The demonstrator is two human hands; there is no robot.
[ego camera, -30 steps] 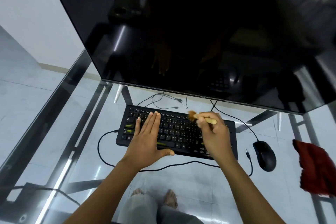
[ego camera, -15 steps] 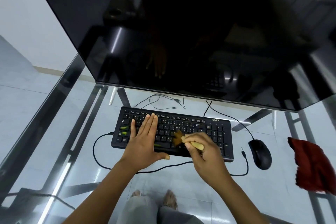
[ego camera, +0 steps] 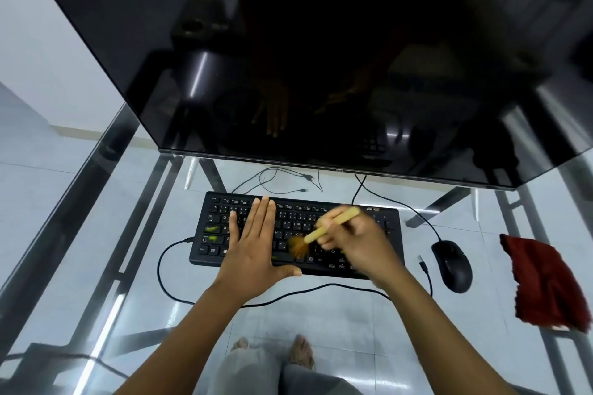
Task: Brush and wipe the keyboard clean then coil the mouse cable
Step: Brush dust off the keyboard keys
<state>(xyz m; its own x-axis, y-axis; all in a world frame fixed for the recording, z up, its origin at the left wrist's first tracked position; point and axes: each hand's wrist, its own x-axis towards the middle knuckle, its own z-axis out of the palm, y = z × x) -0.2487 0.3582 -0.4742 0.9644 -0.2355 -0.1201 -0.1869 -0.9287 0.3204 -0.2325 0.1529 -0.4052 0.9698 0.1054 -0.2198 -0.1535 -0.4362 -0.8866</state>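
I note the left hand [ego camera: 253,253] lying flat, grip wide, on the keyboard [ego camera: 298,221] mid-worktop [ego camera: 134,234], apparently to steady it, while the right hand [ego camera: 359,244] grip pinches the wooden brush [ego camera: 324,229], its bristles on the middle keys.

black keyboard [ego camera: 378,221], tan brush [ego camera: 330,225], red cloth [ego camera: 542,282]

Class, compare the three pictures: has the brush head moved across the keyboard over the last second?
Yes. The brush has swept from the far row of the keyboard to its near rows, slightly toward the left hand.
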